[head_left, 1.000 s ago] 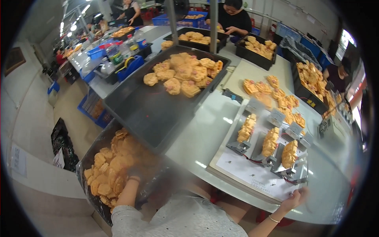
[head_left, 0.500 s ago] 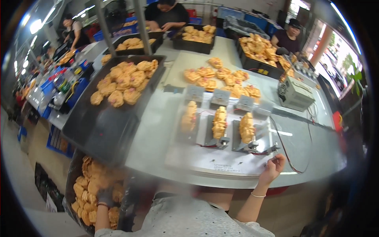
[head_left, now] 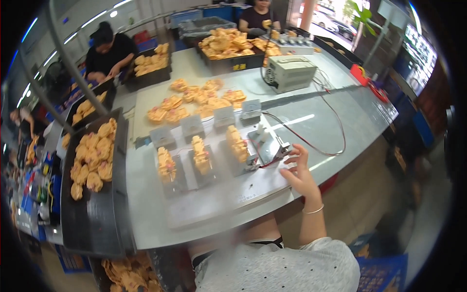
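My right hand [head_left: 299,170] rests on the right end of a grey base plate [head_left: 219,199], fingers spread and holding nothing. Its fingertips are next to a bare metal fixture [head_left: 266,142]. To the left, three more fixtures each carry an orange part [head_left: 237,143] [head_left: 200,155] [head_left: 166,165]. Small grey meter boxes [head_left: 192,126] stand in a row behind them. My left hand is out of view below the table's edge, where a bin of orange parts [head_left: 124,277] shows at the bottom.
A long black tray [head_left: 97,214] with orange parts lies at the left. Loose orange parts [head_left: 194,102] lie mid-table. A beige power box [head_left: 291,73] with wires [head_left: 335,131] stands at the right. Black bins [head_left: 228,53] and two seated people [head_left: 109,48] are at the back.
The view has swung to the right, bringing the fixtures to the middle. My right hand has risen from the plate's front edge to the rightmost fixture. My left hand has dropped out of sight.
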`<state>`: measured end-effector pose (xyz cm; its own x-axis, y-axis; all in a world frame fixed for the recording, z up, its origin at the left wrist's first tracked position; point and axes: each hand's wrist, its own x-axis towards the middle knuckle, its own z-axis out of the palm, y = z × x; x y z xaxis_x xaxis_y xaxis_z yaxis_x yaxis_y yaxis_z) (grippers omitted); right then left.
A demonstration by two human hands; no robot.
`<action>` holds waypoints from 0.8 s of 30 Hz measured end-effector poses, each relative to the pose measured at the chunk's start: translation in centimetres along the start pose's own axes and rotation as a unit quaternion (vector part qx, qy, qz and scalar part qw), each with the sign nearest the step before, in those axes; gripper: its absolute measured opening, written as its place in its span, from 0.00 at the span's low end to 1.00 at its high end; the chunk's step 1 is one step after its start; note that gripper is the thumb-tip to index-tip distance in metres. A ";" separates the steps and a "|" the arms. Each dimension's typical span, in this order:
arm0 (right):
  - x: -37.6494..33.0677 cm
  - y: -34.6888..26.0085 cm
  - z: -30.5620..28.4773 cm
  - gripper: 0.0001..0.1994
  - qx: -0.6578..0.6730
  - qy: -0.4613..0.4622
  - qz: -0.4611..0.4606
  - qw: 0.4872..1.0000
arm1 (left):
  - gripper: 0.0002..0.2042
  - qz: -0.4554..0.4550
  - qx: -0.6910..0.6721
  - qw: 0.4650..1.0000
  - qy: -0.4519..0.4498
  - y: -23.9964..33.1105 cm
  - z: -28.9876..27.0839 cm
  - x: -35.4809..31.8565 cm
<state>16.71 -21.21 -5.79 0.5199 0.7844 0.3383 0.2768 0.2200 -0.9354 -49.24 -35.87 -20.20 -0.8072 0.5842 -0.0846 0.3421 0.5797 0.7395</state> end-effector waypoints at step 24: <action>27.7 -8.4 -16.8 0.14 0.062 0.233 -0.117 0.964 | 0.24 -0.099 -0.418 0.775 -0.463 17.7 6.1 1.9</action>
<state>42.36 -11.10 13.15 0.7693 0.3667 0.5232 0.3466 0.4484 -0.8239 -41.78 -21.03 -11.31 0.0208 0.9123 -0.4089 -0.4877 0.3663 0.7924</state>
